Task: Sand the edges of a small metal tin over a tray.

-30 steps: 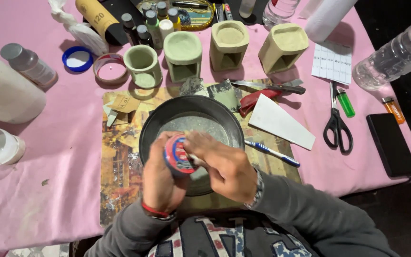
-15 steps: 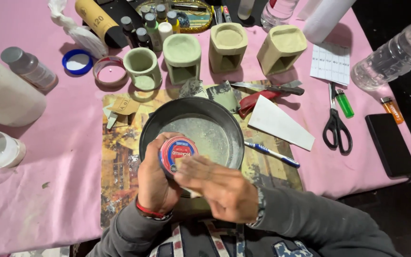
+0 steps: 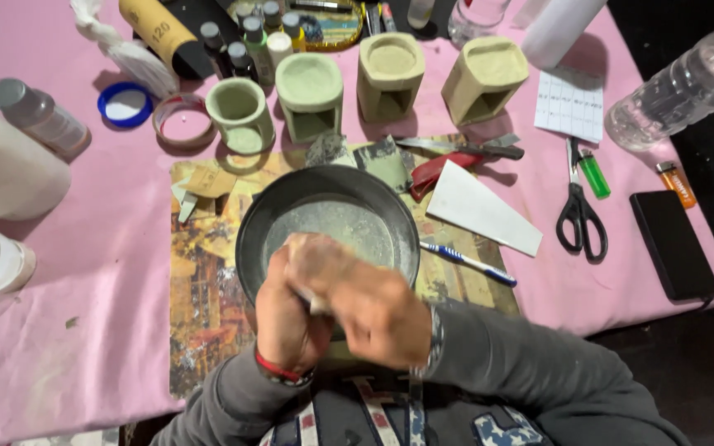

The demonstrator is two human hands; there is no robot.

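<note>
Change: red-and-blue round lid, seen before, now hidden under blurred right hand [image 3: 382, 310].
Left hand [image 3: 287, 318]: clenched on something unseen, over dark pan [image 3: 249, 239].
Packages: clear bottle [image 3: 687, 83] far right; blue-rimmed cap [image 3: 125, 104] upper left.

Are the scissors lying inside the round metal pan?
No, the scissors lie on the pink cloth, right of the pan, beside a green lighter.

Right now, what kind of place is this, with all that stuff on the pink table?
Probably a home craft table. Moulded clay-like holders stand in a row, little paint bottles sit behind them, and scissors lie nearby. Both hands, left hand and right hand, work over a dusty round pan.
</note>
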